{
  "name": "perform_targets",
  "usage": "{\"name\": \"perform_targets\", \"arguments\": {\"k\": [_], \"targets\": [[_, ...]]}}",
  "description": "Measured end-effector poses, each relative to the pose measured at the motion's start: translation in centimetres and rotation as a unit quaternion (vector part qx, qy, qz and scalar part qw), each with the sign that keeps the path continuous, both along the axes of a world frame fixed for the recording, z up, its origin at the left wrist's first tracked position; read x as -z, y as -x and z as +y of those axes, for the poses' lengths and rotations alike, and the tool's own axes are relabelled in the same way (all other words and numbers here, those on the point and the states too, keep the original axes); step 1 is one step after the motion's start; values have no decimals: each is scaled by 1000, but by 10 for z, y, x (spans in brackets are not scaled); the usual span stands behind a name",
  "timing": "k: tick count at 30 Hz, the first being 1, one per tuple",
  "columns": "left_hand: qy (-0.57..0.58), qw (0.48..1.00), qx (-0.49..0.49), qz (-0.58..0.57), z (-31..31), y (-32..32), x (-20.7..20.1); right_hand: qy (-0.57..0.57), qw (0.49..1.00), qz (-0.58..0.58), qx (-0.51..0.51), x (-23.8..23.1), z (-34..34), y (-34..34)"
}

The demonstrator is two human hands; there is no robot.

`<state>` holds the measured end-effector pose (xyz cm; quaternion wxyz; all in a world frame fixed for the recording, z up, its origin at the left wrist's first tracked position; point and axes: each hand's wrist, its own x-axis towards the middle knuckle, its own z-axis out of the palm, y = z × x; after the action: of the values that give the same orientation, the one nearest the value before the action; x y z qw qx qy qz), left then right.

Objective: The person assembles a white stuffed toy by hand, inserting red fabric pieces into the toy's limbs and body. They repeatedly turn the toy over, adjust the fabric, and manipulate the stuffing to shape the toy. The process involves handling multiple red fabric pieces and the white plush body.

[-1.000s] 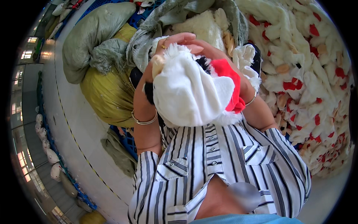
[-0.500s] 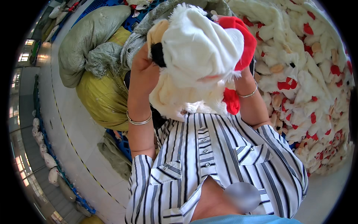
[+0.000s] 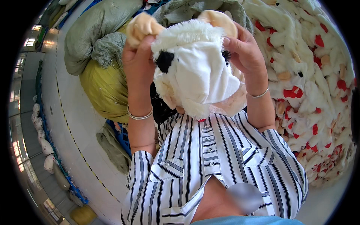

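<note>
An unstuffed plush animal skin (image 3: pixel 204 75) hangs slack in front of my chest, held up between both hands. It has a smooth white muzzle, shaggy white fur round it, tan ears and black eye patches. My left hand (image 3: pixel 138 56) is closed on the fur beside the left eye patch, just below the folded left ear. On the other side my right hand (image 3: pixel 245 52) pinches the edge near the right ear, its thumb in front beside the black patch. The fingers behind the fabric are hidden.
To the right lies a large heap of white plush skins (image 3: pixel 300 82) with red and tan parts. Stuffed sacks, one grey-green (image 3: pixel 97 30) and one yellow-green (image 3: pixel 103 90), stand at the left. Beyond them runs a pale floor (image 3: pixel 71 123) with a striped line.
The plush skin has turned, and both tan ears now show at the top. Its red parts have gone from view except a small bit below. My right hand came out from behind it.
</note>
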<state>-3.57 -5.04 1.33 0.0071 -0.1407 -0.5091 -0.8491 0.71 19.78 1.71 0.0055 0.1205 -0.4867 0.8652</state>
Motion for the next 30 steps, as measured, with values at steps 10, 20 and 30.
{"name": "perform_targets", "arguments": {"k": [10, 20, 30], "targets": [[-82, 986, -144, -13, -51, 4, -14, 51, 990, 43, 121, 29, 69, 17], [102, 994, 12, 30, -101, -6, 12, -98, 988, 39, 115, 37, 66, 9], [123, 989, 60, 47, -106, -4, 24, -148, 981, -62, 110, 41, 58, 7]]}}
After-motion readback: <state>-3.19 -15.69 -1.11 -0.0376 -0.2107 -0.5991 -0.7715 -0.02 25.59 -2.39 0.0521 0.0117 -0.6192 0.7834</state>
